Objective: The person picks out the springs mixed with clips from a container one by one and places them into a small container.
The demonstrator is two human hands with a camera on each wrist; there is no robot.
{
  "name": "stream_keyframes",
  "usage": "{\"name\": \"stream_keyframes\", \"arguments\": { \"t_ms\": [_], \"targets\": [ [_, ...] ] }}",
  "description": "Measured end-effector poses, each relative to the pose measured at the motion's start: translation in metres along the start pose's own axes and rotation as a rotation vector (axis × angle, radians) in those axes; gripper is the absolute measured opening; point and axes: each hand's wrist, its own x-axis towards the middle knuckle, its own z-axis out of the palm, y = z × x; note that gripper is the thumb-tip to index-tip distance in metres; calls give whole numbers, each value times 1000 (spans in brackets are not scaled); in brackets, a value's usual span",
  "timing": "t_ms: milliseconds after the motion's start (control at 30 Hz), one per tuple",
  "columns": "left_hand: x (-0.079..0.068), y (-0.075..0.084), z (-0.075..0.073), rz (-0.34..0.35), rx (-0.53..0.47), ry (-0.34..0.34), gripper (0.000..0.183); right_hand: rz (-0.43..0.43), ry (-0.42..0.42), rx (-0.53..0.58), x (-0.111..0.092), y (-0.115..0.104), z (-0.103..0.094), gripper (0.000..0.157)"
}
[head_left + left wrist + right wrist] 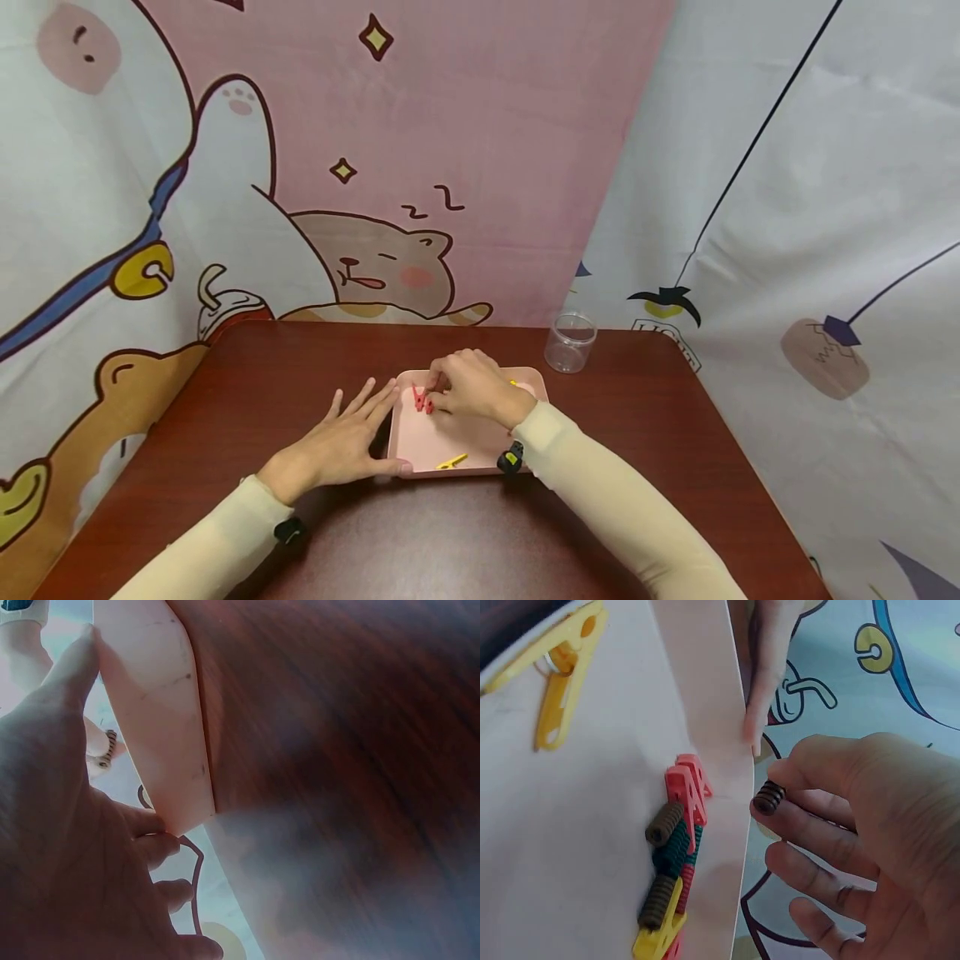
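My right hand is over the pink tray. In the right wrist view its thumb and index finger pinch a small brown ribbed cylinder beside the tray's wall. On the tray floor lie red clothespins, a green ribbed piece, more brown ribbed pieces and a yellow clothespin, clustered together. Another yellow clothespin lies apart near the front edge. My left hand spreads along the tray's left side, thumb touching near the front corner and fingertips at the back corner.
A clear cylindrical container stands on the brown table behind the tray, to the right. Printed cloth hangs right behind the table's back edge. Dark wrist cameras sit on both sleeves.
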Motion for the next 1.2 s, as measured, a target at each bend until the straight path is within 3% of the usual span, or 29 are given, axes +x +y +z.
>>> {"name": "stream_keyframes", "arguments": {
  "t_ms": [433, 900, 1200],
  "targets": [
    [2, 3, -2, -6, -4, -21, 129, 49, 19, 113, -30, 15, -18, 21],
    [2, 5, 0, -9, -21, -27, 128, 124, 82, 67, -47, 29, -31, 13],
    [1, 4, -1, -16, -27, -17, 130, 182, 107, 95, -53, 47, -42, 13]
  ]
}}
